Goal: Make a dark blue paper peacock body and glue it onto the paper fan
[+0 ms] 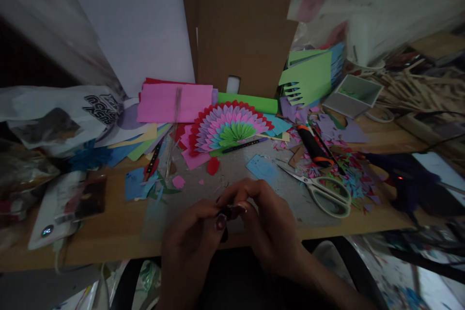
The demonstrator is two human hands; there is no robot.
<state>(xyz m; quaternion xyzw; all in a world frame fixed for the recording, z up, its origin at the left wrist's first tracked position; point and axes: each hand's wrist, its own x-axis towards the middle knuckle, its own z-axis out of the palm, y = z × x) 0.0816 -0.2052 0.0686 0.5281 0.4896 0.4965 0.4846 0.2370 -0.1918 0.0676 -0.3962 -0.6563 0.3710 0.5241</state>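
**A tiny dark piece pinched between my fingers, easy to lose**

I am looking down at my own two hands, close together at the near edge of a cluttered wooden surface. My left hand and right hand meet fingertip to fingertip, both curled nearly closed around one small dark piece. It is too small and dim to tell what it is made of. It sits above the surface's front edge, not resting on anything.

That is my main worry. If my grip slips, I judge the piece could drop past the edge into my lap or onto the floor, where scraps already lie. The low light would make it hard to find.

Just beyond my hands lies a grey mat. On it, to my right, open scissors point their blades toward my right hand. Reaching out carelessly, I could catch a finger on them.

Farther back, a folded paper fan in red, pink, blue and green stands open, a black pen lying against its base. A sweep of my wrist could crush its pleats. Loose paper scraps beside the scissors could stick to my fingers or hide the piece if it fell among them.
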